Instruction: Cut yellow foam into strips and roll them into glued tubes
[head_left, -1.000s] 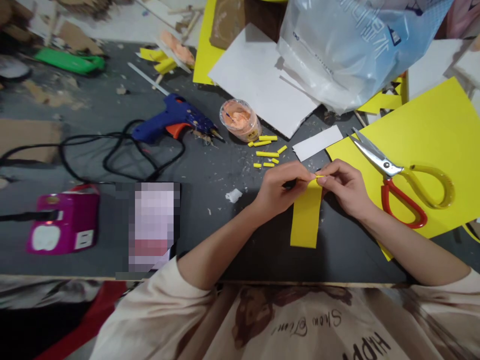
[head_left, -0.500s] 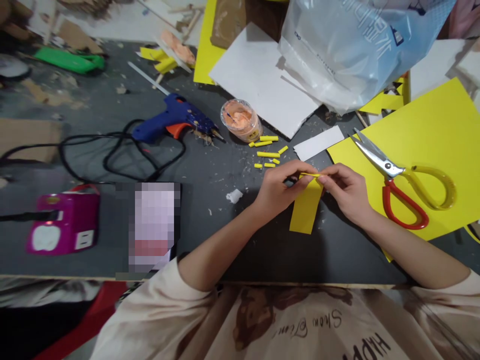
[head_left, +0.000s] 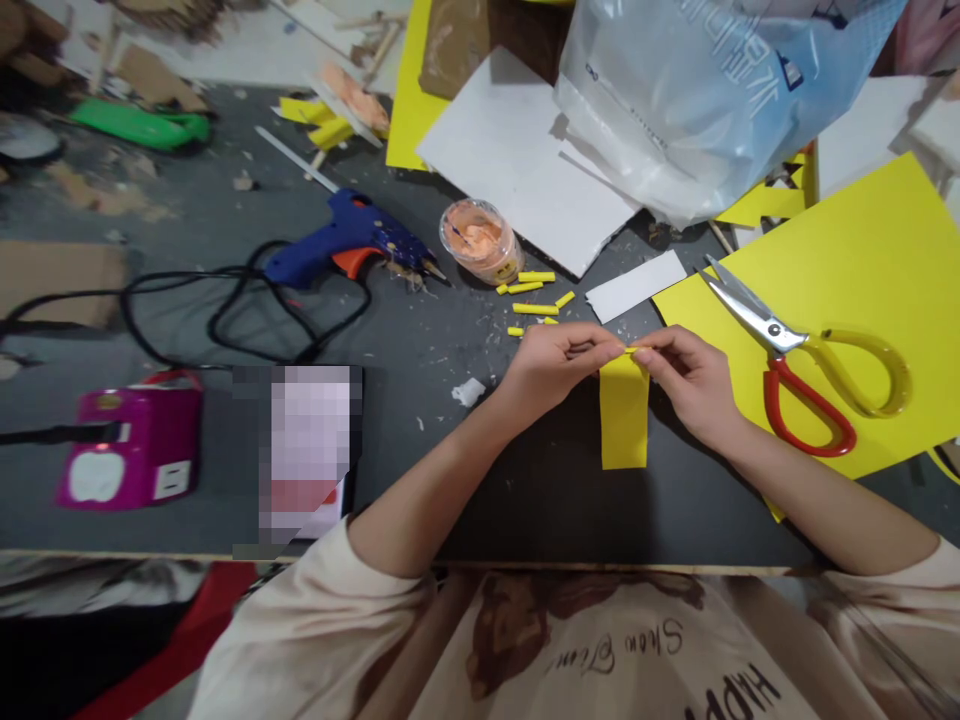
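A strip of yellow paper (head_left: 624, 420) hangs between my hands, its top edge rolled or folded over. My left hand (head_left: 559, 362) pinches that edge on the left, with thumb and fingers together. On the right, my right hand (head_left: 686, 375) grips the same edge between thumb and fingertips. Just beyond my left hand lie several small yellow paper rolls (head_left: 535, 309). A white card strip (head_left: 636, 286) rests past my fingertips. Scissors (head_left: 780, 335) with one red and one yellow handle lie right of my right hand, on a large yellow sheet (head_left: 870, 290).
An open tub of peach-coloured paste (head_left: 484, 245) stands beyond the rolls. A blue glue gun (head_left: 337, 235) with a looped black cord lies left of it. Nearer are a phone (head_left: 311, 440) and a magenta power block (head_left: 131, 450). A plastic bag (head_left: 712, 110) fills the back right.
The yellow paper strip has swung from slanting to hanging nearly straight, its lower end moving right. My left fingers have closed in along the top edge; my right hand has barely moved.
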